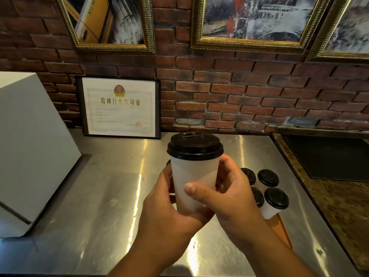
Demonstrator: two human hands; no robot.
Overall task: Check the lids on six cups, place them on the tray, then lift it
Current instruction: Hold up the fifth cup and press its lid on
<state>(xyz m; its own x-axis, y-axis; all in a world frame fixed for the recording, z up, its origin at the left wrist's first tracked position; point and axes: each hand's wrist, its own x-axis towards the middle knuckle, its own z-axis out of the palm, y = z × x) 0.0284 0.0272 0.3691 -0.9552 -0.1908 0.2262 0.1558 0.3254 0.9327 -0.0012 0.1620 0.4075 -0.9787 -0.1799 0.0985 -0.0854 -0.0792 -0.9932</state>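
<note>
cup (193,176) – gripped by left hand (167,212) | right hand (229,194) – above counter (99,196)

Red brick wall (239,92), gilt-framed pictures (251,23), steel counter (99,196).

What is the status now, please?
Left hand and right hand grip white cup, black lid on. Four lidded cups stand on orange tray. Nothing seen in the way.

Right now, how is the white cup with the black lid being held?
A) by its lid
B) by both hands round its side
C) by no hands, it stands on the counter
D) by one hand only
B: the left hand and the right hand both curl round the side of the white cup, and neither touches its black lid.
</note>
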